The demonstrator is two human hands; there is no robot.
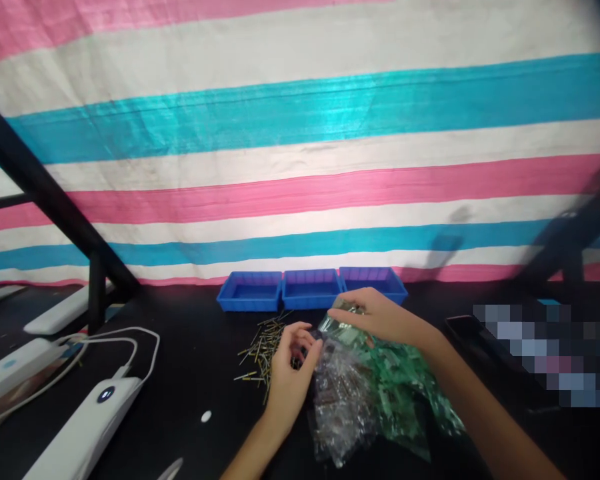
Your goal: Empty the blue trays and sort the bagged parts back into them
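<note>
On the black table, a loose pile of thin metal pins (260, 350), some with yellowish parts, lies to the left of my left hand (293, 363). The fingers of that hand curl in toward the thumb beside the pile; what they hold, if anything, is hidden. Small clear plastic bags (343, 400) lie heaped just right of it. A heap of green plastic bags (405, 383) spreads beside them, under my right forearm. Above the bags' far end, my right hand (367, 313) is closed on a small clear plastic packet (337, 322), whose contents I cannot make out.
Three blue trays (255, 291) stand in a row behind the hands, before a striped sheet (300, 173). At left are a white power bank (87, 427) with cables and a white power strip (15, 367). A small white disc (206, 417) lies nearer. A dark phone-like object (467, 327) is at right.
</note>
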